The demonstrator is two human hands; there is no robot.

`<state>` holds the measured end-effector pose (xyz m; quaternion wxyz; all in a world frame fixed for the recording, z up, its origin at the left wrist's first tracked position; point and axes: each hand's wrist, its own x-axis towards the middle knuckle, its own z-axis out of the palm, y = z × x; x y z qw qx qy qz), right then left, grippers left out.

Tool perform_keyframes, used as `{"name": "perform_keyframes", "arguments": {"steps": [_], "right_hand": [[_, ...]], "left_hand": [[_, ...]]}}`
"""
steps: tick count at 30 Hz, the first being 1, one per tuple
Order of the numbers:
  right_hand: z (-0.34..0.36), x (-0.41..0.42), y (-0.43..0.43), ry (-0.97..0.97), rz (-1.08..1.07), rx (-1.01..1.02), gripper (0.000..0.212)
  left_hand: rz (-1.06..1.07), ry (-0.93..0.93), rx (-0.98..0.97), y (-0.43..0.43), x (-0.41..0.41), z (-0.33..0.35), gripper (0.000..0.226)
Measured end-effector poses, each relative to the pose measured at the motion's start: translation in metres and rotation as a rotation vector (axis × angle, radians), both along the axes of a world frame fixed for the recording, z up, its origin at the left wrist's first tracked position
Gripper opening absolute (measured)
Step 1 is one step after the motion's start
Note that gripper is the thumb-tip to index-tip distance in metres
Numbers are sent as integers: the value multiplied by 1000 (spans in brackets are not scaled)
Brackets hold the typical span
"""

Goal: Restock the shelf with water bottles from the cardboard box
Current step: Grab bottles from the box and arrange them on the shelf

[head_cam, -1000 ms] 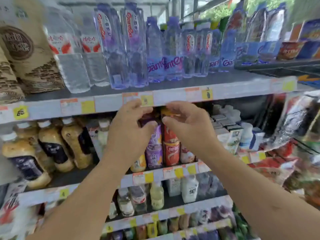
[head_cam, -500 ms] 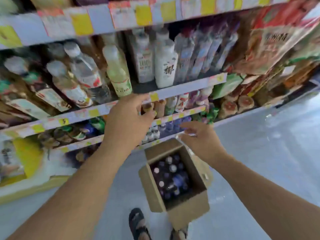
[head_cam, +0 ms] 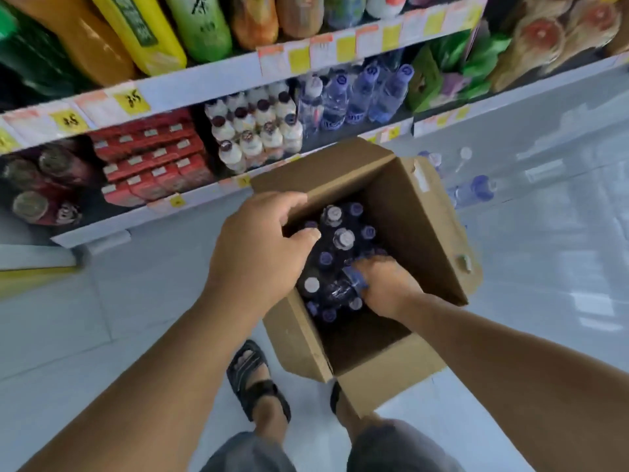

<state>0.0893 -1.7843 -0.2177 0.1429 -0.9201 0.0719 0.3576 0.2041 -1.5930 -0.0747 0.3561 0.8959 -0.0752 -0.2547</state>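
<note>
An open cardboard box (head_cam: 425,212) stands on the floor in front of the bottom shelf (head_cam: 190,202). Several water bottles (head_cam: 343,238) with purple and clear caps stand inside it. My right hand (head_cam: 384,287) is down in the box and grips the neck of a purple-capped bottle (head_cam: 354,282). My left hand (head_cam: 258,250) hovers at the box's left rim, finger and thumb curled around a cap; whether they touch it is unclear. More of the same purple-capped water bottles (head_cam: 360,93) stand on that shelf behind the box.
Small white bottles (head_cam: 255,127) and red cartons (head_cam: 149,161) fill the bottom shelf left of the water. Two or three loose bottles (head_cam: 473,190) lie on the floor behind the box's right side. My sandalled foot (head_cam: 252,379) stands against the box's near corner.
My view has dropped from the upper shelves to the box on the floor. Both hands came down from the shelf; the right one went into the box and took hold of a bottle.
</note>
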Motion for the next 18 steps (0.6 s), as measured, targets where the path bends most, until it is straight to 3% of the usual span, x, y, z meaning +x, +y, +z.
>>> {"name": "perform_keyframes", "arguments": {"steps": [4, 9, 12, 18], "right_hand": [[-59, 10, -4, 157, 352, -97, 85], [-87, 11, -3, 92, 630, -131, 87], [-65, 7, -6, -31, 510, -65, 80], [68, 12, -13, -363, -113, 294, 75]], "left_hand": [[23, 14, 1, -7, -6, -46, 41], [63, 6, -36, -5, -8, -68, 39], [84, 15, -32, -1, -9, -56, 37], [159, 27, -40, -4, -12, 29, 34]]}}
